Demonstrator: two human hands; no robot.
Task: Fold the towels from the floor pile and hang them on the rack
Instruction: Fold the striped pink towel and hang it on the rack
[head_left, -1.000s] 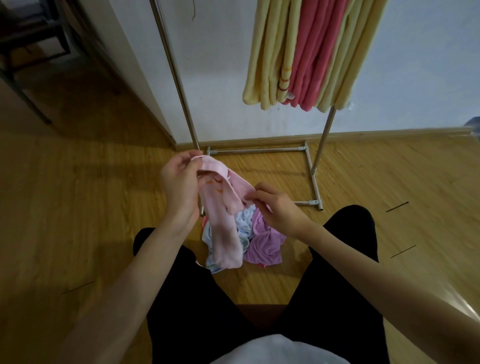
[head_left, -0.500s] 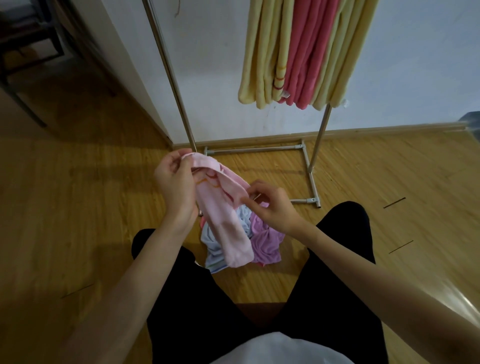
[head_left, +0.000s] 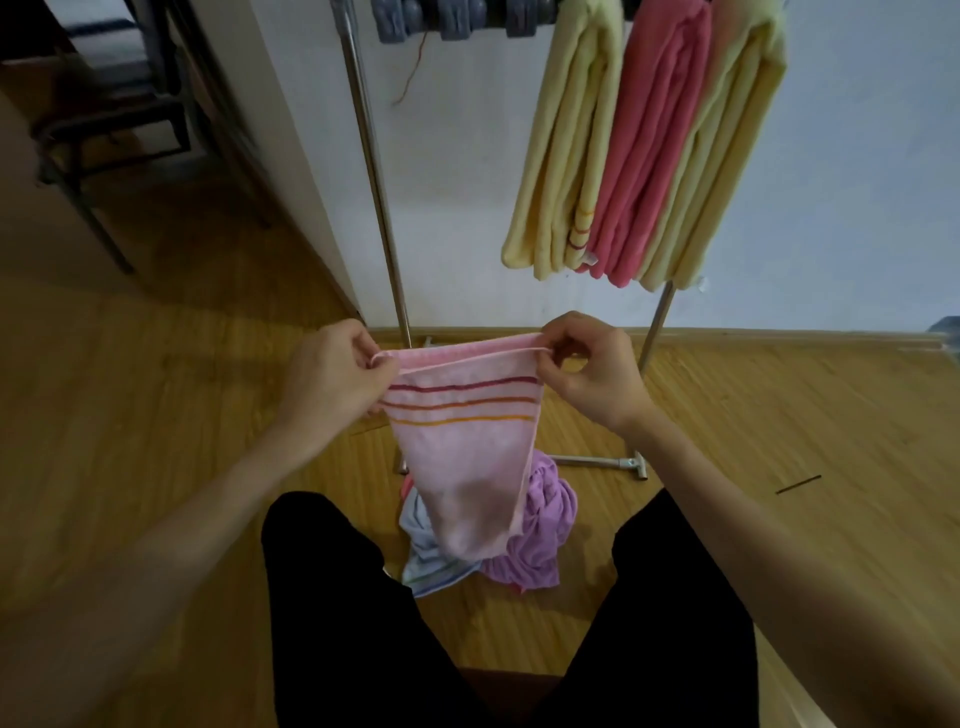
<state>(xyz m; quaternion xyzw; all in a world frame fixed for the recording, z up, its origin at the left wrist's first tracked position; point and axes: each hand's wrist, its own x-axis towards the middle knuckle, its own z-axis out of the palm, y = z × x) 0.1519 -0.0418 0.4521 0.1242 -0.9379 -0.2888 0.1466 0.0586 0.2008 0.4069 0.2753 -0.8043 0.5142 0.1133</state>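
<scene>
1. I am holding a pink towel (head_left: 467, 457) up in front of me, stretched flat between my two hands above the floor.
2. My left hand (head_left: 332, 379) is pinching the top left corner of the towel, its fingers curled round the edge.
3. My right hand (head_left: 592, 374) is pinching the top right corner in the same way, thumb and forefinger closed on the hem and the other fingers curled.
4. The top edge is running nearly level between my hands, with a second layer of the towel showing just behind it.
5. Three thin stripes are crossing the towel a little below the top edge: dark red, orange, then yellow.
6. The towel is hanging down and narrowing toward its lower end, which is dangling over the pile (head_left: 540, 535) on the floor; I cannot tell whether it is touching the pile.
7. The pile is lying on the wooden floor (head_left: 156, 441) between my knees, with a purple towel on the right and a pale blue one on the left.
8. The rack (head_left: 379, 208) is standing just beyond the pile, against the white wall (head_left: 857, 182), its metal uprights rising on either side of my hands.
9. Folded towels are hanging from the rack at the upper right: a yellow towel (head_left: 561, 156), a coral towel (head_left: 649, 156) beside it, and another yellow one on the far right.
10. My legs in black trousers (head_left: 363, 623) are filling the bottom of the view.
</scene>
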